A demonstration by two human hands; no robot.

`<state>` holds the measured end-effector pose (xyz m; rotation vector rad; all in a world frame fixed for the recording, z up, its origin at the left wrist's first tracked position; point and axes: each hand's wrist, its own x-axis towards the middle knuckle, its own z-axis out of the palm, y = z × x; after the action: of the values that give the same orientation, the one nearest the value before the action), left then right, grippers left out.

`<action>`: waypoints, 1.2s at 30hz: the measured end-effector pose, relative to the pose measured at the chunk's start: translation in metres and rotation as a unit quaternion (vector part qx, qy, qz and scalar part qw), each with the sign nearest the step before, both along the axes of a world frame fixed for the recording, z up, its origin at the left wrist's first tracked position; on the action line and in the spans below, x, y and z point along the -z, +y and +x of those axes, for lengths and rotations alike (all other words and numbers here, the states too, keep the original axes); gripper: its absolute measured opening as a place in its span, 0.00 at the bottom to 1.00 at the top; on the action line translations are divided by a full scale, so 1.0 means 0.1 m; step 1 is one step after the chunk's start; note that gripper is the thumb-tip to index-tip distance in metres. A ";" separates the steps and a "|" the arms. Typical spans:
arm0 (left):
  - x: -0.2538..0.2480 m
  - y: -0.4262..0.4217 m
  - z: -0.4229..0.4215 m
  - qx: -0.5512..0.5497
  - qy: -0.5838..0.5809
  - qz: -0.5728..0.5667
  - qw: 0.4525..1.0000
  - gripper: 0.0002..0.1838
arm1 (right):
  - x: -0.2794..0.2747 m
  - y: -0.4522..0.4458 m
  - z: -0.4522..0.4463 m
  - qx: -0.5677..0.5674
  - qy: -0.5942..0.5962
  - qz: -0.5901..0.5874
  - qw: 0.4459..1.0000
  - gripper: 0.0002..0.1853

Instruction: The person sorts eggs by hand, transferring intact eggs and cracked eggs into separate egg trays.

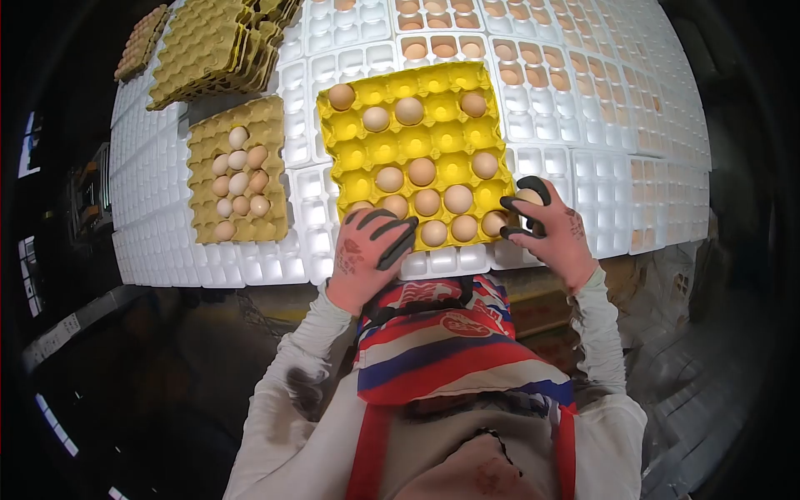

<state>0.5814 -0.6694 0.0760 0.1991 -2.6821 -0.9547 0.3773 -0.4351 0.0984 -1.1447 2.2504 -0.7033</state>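
Note:
A yellow egg tray (354,154) holds several brown eggs in scattered cups, most of them in its lower rows. My left hand (373,254), in a pink glove with dark fingertips, lies over the tray's lower left corner with its fingers curled; what is beneath them is hidden. At the lower right corner, my right hand (552,229), gloved alike, has an egg (530,197) between its curled fingers, just beyond the tray's right edge. Its thumb is close to another egg (493,223) in the tray's corner cup.
A brown pulp tray (200,175) with several eggs lies to the left. Behind it are stacked pulp trays (196,50), and another tray of eggs (142,42) is at the far left. White foam trays (312,200) cover the surface, some holding eggs towards the back and right.

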 end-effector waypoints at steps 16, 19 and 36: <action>0.07 0.37 0.09 -0.086 0.013 0.231 0.969 0.19 | 0.02 -0.47 0.69 -0.044 0.256 0.153 0.953 0.21; -0.16 0.04 0.04 -0.209 0.097 0.778 0.585 0.17 | 0.18 -0.58 0.80 -0.058 0.324 0.199 0.923 0.23; -0.07 -0.13 -0.37 -0.082 -0.107 0.172 0.976 0.17 | 0.23 -0.21 0.52 0.350 -0.744 -0.336 0.460 0.34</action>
<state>0.5449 -0.6822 0.0831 0.6175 -2.6114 -1.4086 0.4292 -0.4561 0.0753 0.4904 0.6049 -1.9368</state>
